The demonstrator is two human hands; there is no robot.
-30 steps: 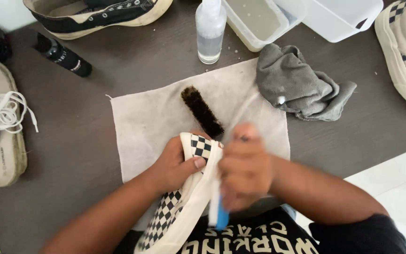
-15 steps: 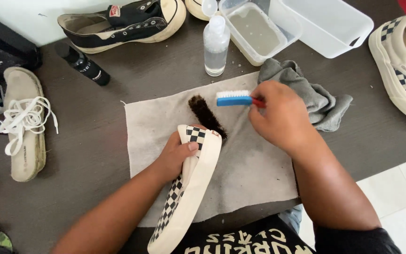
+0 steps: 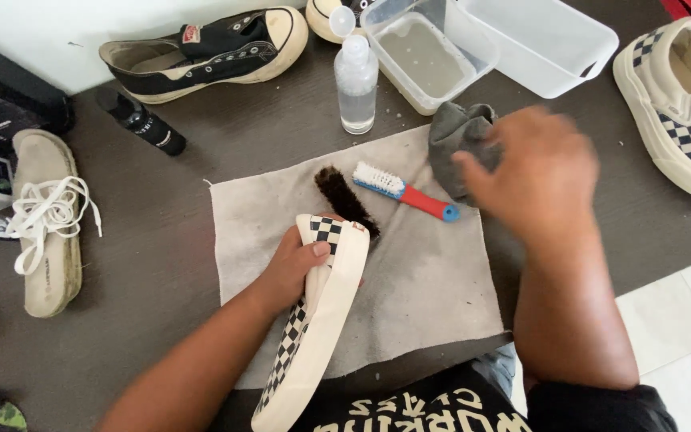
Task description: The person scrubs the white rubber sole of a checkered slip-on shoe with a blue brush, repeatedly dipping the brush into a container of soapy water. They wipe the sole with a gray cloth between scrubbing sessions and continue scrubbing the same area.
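A: Entry, head view. Landmark: the beige cloth [image 3: 433, 280] spread on the dark counter [image 3: 161, 240]. Left hand [image 3: 293, 268]?

B: Grip closed on the checkered slip-on shoe [image 3: 317, 320], thumb across the upper near the toe. The shoe is tipped on its side, cream sole facing right, toe resting on the cloth's middle, heel hanging off the cloth's near edge towards the person.

A: Right hand [image 3: 537, 172]?

B: Blurred, over the cloth's far right corner. Fingers spread, grip open, nothing in it. The fingertips are at the grey rag [image 3: 461, 136], which lies bunched on that corner. Contact cannot be confirmed through the blur.

A: Brushes?

B: Two, both lying on the cloth's far half. Small brush with white bristles [image 3: 405, 192], blue head, red handle, lying slantwise with the handle end towards the right hand, not held. Dark bristle brush [image 3: 344, 200] just left of it, its near end touching or tucked behind the shoe's toe.

A: Beyond the cloth?

B: Clear spray bottle [image 3: 356, 76] just past the far edge. A clear tub of cloudy water [image 3: 425, 56] to its right, then a second clear tub [image 3: 545, 40]. Black high-top sneaker [image 3: 209, 50] far left of the bottle. Small black bottle [image 3: 141, 122] lying off the cloth's far left corner.

A: Sides?

B: Well left of the cloth, an insole [image 3: 45, 224] with white laces [image 3: 49, 212] piled on it. Well right, a second checkered slip-on [image 3: 677, 112].
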